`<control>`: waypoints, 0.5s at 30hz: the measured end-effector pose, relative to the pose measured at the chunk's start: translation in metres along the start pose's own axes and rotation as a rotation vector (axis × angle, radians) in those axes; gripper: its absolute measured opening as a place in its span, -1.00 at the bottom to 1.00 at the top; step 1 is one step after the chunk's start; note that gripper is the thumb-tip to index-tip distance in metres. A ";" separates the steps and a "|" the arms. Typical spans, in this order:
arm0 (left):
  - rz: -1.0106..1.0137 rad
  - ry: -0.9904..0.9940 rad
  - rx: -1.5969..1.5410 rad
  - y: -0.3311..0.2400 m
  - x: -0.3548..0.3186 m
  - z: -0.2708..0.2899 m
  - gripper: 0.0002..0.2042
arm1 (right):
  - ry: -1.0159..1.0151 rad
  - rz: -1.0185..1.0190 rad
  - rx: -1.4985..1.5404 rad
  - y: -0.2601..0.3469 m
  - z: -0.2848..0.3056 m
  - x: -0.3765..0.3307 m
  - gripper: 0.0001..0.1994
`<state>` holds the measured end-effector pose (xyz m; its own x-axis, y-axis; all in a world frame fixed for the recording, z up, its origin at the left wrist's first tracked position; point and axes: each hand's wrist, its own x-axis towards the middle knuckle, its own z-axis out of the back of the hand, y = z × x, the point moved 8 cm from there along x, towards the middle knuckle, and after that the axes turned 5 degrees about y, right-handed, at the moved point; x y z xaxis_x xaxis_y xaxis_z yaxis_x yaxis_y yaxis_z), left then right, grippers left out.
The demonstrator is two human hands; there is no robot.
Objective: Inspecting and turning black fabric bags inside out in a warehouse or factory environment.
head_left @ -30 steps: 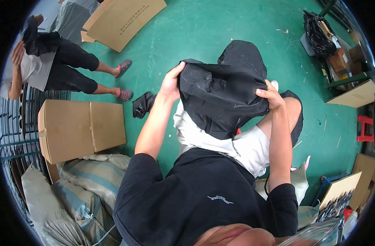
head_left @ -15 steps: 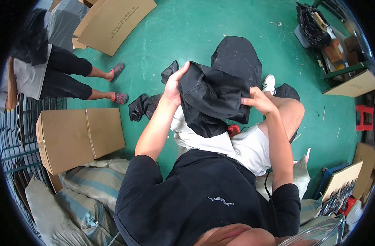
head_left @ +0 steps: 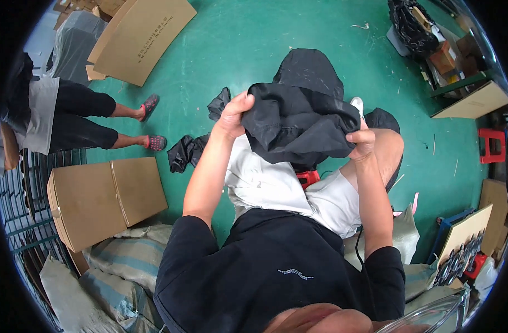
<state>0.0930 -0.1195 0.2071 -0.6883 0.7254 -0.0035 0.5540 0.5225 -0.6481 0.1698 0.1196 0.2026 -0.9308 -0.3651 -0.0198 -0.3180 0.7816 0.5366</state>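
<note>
A piece of thin black fabric (head_left: pixel 301 122) is stretched out above my lap, creased and sagging in the middle; its exact kind does not show. My left hand (head_left: pixel 232 115) pinches its left edge, thumb on top. At the opposite edge my right hand (head_left: pixel 362 141) is closed on the cloth, fingertips partly hidden by it. Just beyond lies a rounded black fabric piece (head_left: pixel 309 69) on the floor. Crumpled black material (head_left: pixel 182 154) rests to the left of my leg. Under the held fabric a red object (head_left: pixel 307 178) shows in part between my thighs.
At left stand a closed cardboard box (head_left: pixel 87 194) and stuffed woven sacks (head_left: pixel 129 258). Another person (head_left: pixel 76 119) stands beyond the box, near a large open carton (head_left: pixel 148 39). A red stool (head_left: pixel 491 145) and a shelf with boxes (head_left: pixel 459 89) are on the right.
My hands have spread the black fabric wider, the right one moving outward to the right. Its lower hanging part has been lifted, showing more of the red object. The whole view has shifted slightly.
</note>
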 end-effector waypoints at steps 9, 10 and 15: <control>-0.048 0.144 -0.346 -0.011 0.054 -0.001 -0.53 | -0.063 -0.077 0.059 0.029 -0.015 0.029 -0.49; 0.012 0.188 -0.430 -0.006 0.066 -0.001 -0.53 | -0.097 -0.112 -0.016 0.029 -0.007 0.033 -0.58; 0.135 0.202 -0.506 -0.002 0.105 0.045 -0.50 | -0.157 -0.231 -0.336 0.049 0.054 0.068 -0.69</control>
<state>-0.0016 -0.0642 0.1740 -0.5195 0.8464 0.1170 0.8211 0.5324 -0.2057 0.0810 0.1606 0.1824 -0.8665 -0.4092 -0.2858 -0.4688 0.4707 0.7474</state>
